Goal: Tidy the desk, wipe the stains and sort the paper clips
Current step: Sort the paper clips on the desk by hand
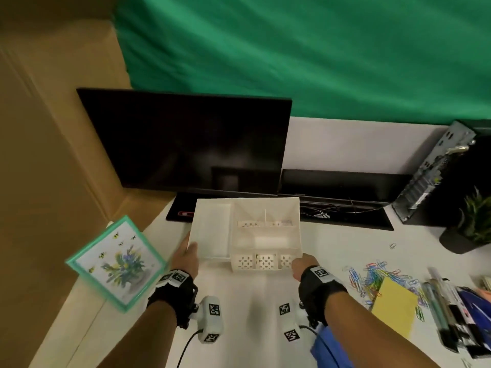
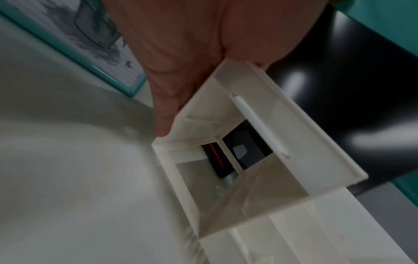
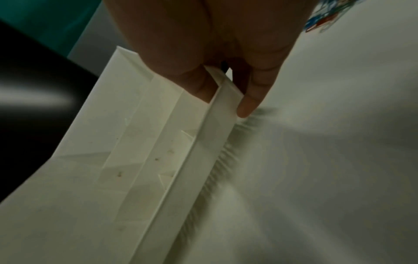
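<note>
A white plastic desk organizer [image 1: 212,229] with several compartments sits tilted over the white desk [image 1: 252,301], in front of the monitor. My left hand [image 1: 186,257] grips its left wall [image 2: 203,107], thumb on top. My right hand [image 1: 303,265] pinches its front right rim [image 3: 224,100], thumb inside and fingers outside. A heap of coloured paper clips [image 1: 377,277] lies on the desk to the right, with a yellow cloth [image 1: 396,304] partly over it. One loose clip [image 1: 392,245] lies further back.
A dark monitor [image 1: 186,144] stands behind the organizer. A teal-framed flower picture [image 1: 117,261] sits at the desk's left edge. Pens and markers [image 1: 446,309] lie at the right. A potted plant [image 1: 473,224] and a computer case [image 1: 435,168] stand at the back right.
</note>
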